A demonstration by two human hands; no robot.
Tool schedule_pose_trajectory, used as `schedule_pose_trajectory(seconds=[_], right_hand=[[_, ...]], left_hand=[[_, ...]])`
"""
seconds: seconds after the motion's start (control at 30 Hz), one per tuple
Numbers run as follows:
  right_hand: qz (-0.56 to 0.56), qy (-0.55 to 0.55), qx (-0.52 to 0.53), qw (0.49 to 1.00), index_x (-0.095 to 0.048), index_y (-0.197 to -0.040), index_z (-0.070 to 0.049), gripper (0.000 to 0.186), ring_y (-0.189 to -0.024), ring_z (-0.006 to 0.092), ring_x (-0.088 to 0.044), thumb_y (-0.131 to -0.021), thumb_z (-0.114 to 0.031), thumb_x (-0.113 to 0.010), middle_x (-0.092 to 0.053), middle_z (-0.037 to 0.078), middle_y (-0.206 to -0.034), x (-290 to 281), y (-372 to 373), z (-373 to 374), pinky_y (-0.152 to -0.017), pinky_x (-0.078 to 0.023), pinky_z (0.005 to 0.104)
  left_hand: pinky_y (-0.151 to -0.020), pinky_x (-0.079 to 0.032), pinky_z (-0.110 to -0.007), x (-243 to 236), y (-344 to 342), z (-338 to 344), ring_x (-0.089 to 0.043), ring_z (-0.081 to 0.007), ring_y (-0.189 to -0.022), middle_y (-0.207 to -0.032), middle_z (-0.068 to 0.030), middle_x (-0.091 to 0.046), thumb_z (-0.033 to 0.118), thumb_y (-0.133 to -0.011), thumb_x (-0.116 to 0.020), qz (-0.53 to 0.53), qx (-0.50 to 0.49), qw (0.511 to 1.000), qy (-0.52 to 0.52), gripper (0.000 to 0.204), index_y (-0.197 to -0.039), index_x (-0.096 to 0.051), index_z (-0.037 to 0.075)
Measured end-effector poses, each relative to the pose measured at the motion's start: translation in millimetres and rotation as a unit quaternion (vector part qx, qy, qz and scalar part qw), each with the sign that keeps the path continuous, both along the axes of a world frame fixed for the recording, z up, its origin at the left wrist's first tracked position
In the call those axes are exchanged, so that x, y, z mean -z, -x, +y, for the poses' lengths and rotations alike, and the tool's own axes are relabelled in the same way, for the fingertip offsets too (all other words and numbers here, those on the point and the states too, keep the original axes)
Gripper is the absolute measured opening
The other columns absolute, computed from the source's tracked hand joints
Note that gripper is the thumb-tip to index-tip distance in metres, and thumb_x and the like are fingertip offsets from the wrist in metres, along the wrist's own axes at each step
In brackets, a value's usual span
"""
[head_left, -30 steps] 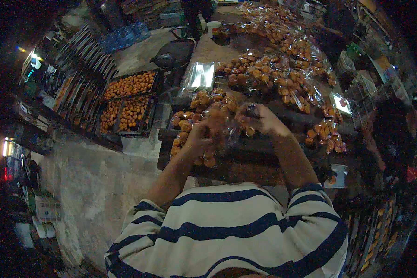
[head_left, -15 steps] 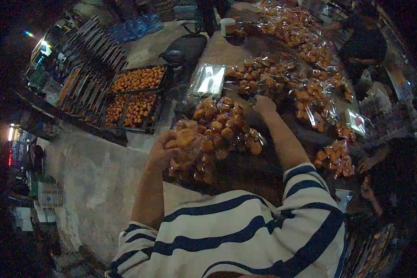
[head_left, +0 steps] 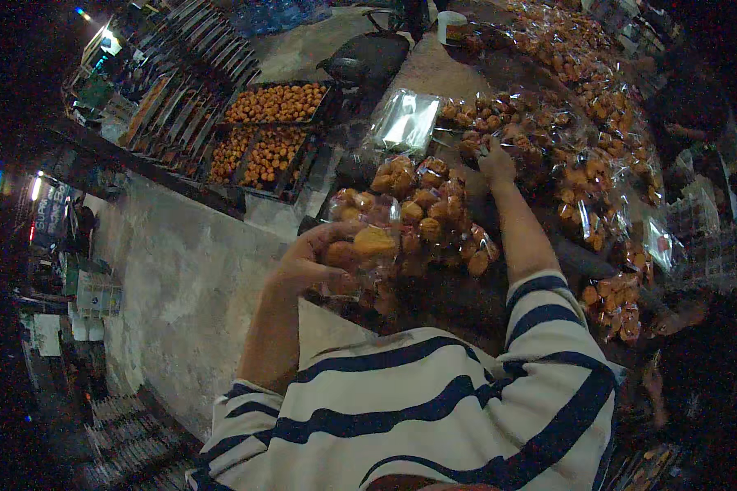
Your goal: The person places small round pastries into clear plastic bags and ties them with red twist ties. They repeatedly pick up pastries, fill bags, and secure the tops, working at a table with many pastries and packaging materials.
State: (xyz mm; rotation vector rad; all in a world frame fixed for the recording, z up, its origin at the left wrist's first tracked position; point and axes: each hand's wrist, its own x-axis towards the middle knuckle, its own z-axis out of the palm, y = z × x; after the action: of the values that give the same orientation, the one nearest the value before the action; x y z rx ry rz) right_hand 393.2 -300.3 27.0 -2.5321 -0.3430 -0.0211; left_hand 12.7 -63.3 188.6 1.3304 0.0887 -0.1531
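My left hand [head_left: 321, 255] is closed around a clear plastic bag of golden-brown baked pieces [head_left: 375, 242], like small cakes, at the near left of the table. Several more filled clear bags [head_left: 424, 204] lie just to the right of it. My right hand [head_left: 497, 164] reaches farther out, to the near edge of a heap of brown pieces [head_left: 532, 131]. Its fingers look curled together; what they hold, if anything, is too small to make out. A stack of shiny clear plastic bags [head_left: 407, 123] lies left of my right hand.
Trays of loose baked pieces [head_left: 274, 105] stand at the left, before a row of stacked dark trays [head_left: 172, 119]. A black chair [head_left: 373, 59] and a white tub [head_left: 451, 29] are at the back. More bagged pieces [head_left: 610, 303] lie at the right, near another person's arm [head_left: 680, 315].
My view has shifted, so the scene sits farther right. My left hand now grips a bag standing more upright, its pieces showing clearly. My right hand has reached farther into the brown heap.
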Motion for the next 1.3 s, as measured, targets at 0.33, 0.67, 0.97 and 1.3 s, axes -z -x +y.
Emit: schedule_pose_trajectory(seconds=[0.33,0.67,0.97,1.3], right_hand=[[0.146,-0.504,-0.3,0.797,-0.058,-0.123,-0.007,0.05,-0.082,0.0171,-0.062,-0.079,-0.023,-0.077,-0.064,0.005,-0.089,-187.1,200.3,-40.5,-0.081,-0.05,0.0302],[-0.075,-0.393,-0.304,0.865,-0.059,-0.121,-0.003,0.039,-0.108,0.0174,-0.06,-0.085,-0.016,-0.068,-0.066,0.008,-0.114,-244.9,297.5,-82.6,-0.09,-0.047,0.0303],[0.122,-0.453,-0.3,0.831,-0.061,-0.11,-0.001,0.031,-0.087,0.0118,-0.06,-0.085,-0.015,-0.069,-0.066,0.003,-0.098,-162.3,320.6,-67.8,-0.077,-0.049,0.0284],[-0.028,-0.308,-0.245,0.919,-0.062,-0.103,-0.001,0.024,-0.081,0.0134,-0.059,-0.085,-0.015,-0.07,-0.064,0.004,-0.089,-184.0,291.7,-96.4,-0.075,-0.048,0.0287]], left_hand=[[-0.093,-0.045,-0.03,-32.3,-9.1,-38.8,-0.056,-0.0138,-0.107,-0.12,-0.0054,-0.057,-0.012,-0.064,-0.065,-0.125,0.088,0.976,-0.156,0.067,-0.128,-0.053,0.003],[-0.094,-0.046,-0.037,-47.9,9.2,-73.0,-0.057,-0.024,-0.109,-0.125,-0.0093,-0.056,0.033,-0.079,-0.069,-0.225,0.144,0.952,-0.148,0.064,-0.131,-0.05,0.003],[-0.093,-0.047,-0.033,-56.0,-4.1,-94.1,-0.058,-0.0206,-0.11,-0.121,-0.0119,-0.058,0.002,-0.078,-0.067,-0.176,0.036,0.981,0.079,0.059,-0.134,-0.045,0.001],[-0.093,-0.049,-0.035,-64.5,-26.2,-73.0,-0.057,-0.0208,-0.113,-0.126,-0.0136,-0.056,-0.004,-0.076,-0.061,-0.251,-0.029,0.966,-0.059,0.061,-0.134,-0.043,-0.001]])
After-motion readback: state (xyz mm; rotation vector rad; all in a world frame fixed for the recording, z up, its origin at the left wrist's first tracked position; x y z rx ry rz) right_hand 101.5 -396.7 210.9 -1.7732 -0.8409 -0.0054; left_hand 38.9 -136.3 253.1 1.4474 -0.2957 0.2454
